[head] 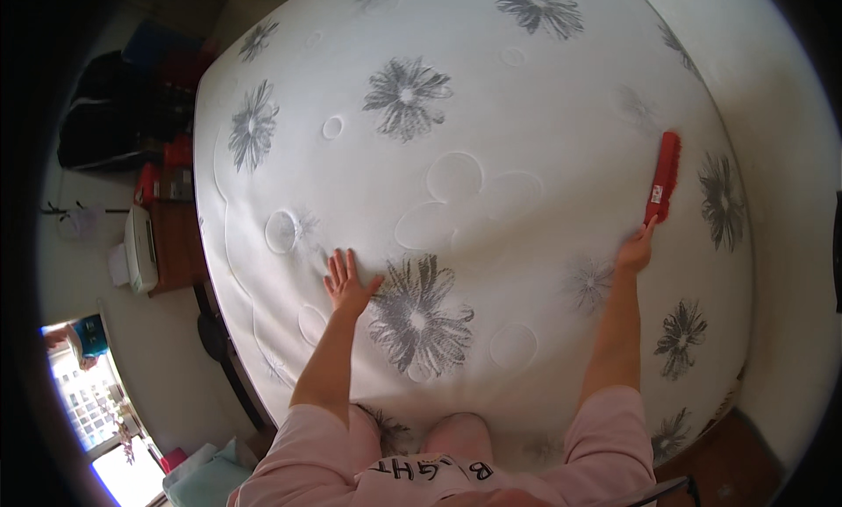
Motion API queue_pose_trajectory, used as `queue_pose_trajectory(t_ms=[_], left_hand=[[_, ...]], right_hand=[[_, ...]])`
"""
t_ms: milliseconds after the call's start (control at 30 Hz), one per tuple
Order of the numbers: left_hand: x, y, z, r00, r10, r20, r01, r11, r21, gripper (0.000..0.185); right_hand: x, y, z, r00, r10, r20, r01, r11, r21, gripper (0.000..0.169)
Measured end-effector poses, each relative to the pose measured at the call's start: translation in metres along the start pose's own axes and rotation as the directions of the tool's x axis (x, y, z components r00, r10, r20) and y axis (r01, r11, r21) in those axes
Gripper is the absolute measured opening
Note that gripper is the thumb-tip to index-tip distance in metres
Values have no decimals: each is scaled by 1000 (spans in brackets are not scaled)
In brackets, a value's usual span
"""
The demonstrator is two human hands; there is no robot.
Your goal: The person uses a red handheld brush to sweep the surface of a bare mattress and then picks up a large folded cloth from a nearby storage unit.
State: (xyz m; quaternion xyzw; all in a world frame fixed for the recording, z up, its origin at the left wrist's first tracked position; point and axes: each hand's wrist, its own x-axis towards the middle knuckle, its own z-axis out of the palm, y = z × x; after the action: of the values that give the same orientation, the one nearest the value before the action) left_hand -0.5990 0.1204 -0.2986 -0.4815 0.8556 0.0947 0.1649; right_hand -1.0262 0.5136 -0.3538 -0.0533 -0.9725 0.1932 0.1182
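A white mattress (pixel 559 152) printed with grey flowers fills most of the head view, and the person kneels on its near part. My left hand (pixel 347 286) lies palm down on the mattress with its fingers spread, beside a large printed flower, holding nothing. Out to the right, my right hand (pixel 637 249) grips the handle end of a red bed brush (pixel 663 175). The brush points away from me over the mattress, its red bristles facing right. A small label is on its side. Whether the bristles touch the fabric I cannot tell.
A pale wall (pixel 783 145) runs along the mattress's right side. To the left stand a wooden cabinet (pixel 179 244), a white printer (pixel 141 247) and dark bags (pixel 105 119). Pale green fabric (pixel 210 474) lies at the lower left, near a bright window (pixel 85 395).
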Motion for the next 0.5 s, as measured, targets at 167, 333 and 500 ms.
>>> queue_pose_trajectory(t_ms=[167, 333, 500], left_hand=[[-10, -31, -20, 982, -34, 185, 45, 997, -55, 107], [-2, -9, -32, 968, -74, 240, 57, 996, 75, 108], [7, -13, -21, 970, -87, 227, 64, 992, 105, 113]], right_hand=[[-15, -23, 10, 998, -44, -50, 53, 976, 211, 42], [-138, -118, 31, 980, -194, 39, 146, 844, 517, 42], [-300, -233, 3, 729, -404, 553, 156, 884, 440, 44]])
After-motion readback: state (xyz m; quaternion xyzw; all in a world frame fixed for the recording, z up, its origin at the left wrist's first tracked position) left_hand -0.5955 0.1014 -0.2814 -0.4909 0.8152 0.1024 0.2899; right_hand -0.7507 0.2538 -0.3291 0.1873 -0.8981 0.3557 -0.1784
